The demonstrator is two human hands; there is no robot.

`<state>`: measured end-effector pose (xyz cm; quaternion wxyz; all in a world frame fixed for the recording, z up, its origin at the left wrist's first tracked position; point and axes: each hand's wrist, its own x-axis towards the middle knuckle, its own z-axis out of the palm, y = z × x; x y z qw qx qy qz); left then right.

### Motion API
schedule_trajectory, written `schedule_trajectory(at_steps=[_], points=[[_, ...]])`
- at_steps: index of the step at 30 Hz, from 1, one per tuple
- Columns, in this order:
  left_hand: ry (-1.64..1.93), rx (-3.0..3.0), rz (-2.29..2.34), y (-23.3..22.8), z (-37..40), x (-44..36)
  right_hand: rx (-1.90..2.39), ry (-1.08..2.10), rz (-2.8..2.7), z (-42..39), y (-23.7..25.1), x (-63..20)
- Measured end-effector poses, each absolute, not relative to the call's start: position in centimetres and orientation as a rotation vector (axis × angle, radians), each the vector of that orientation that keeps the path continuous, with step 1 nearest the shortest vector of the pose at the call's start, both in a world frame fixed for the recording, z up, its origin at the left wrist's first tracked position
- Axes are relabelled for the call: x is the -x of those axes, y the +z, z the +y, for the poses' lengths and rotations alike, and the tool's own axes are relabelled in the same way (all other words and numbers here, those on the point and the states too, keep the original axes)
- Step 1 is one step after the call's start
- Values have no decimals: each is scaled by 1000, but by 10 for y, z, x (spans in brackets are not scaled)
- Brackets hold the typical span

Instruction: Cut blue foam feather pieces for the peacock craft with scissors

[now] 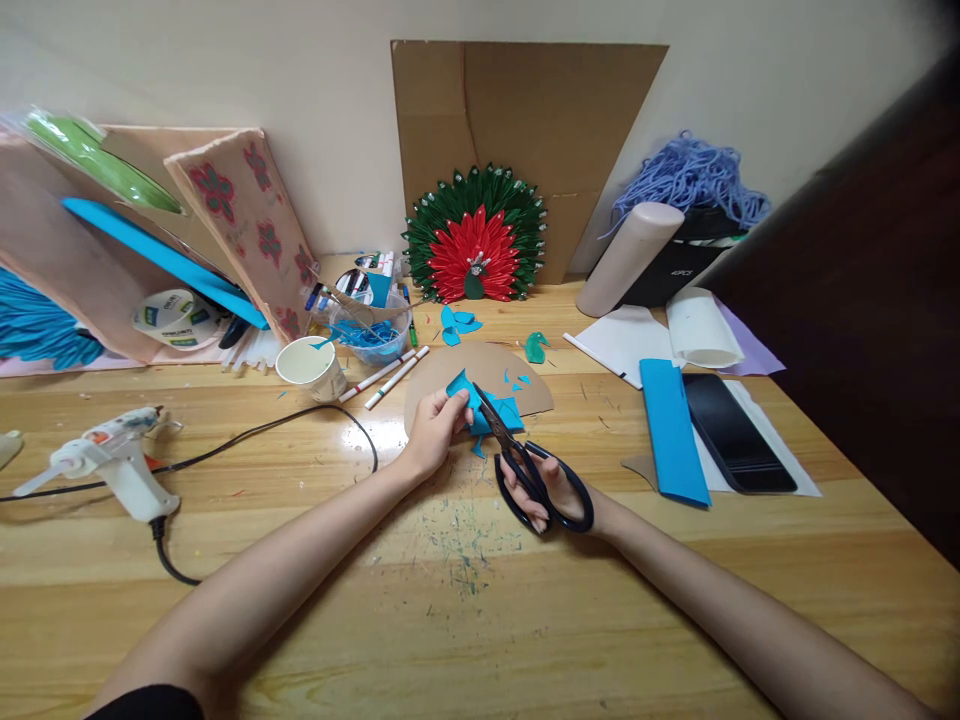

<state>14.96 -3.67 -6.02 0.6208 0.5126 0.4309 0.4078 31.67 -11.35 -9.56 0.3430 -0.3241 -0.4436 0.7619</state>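
Note:
My left hand (436, 425) pinches a piece of blue paper (507, 412) by its left side. Black-handled scissors (534, 480) are in my right hand (551, 488), whose fingers pass through the handle loops. Their blades lie across the blue paper, just right of my left fingertips. Beneath is a half-round piece of cardboard (427, 385) with a few small blue scraps (517, 380) on it. Several cut blue pieces (459, 322) lie behind the cardboard, and a green bird-shaped cutout (536, 347) rests by its right rear edge.
A red and green fan-shaped peacock craft (476, 240) leans on a cardboard sheet (525, 110). At left are a glue gun (120, 460) with its cord, a paper cup (311, 368) and markers (396, 378). A folded blue strip (673, 430) and a phone (739, 432) lie at right.

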Motion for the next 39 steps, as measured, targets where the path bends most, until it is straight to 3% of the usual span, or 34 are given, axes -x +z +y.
schedule_trajectory(at_steps=[27,39], points=[[918,-1319,954,-67,-36,-150,828,2062,-1020,-114,-97,-312],[994,-1227,946,-64,-34,-150,843,1923,-1215,-114,-93,-315]])
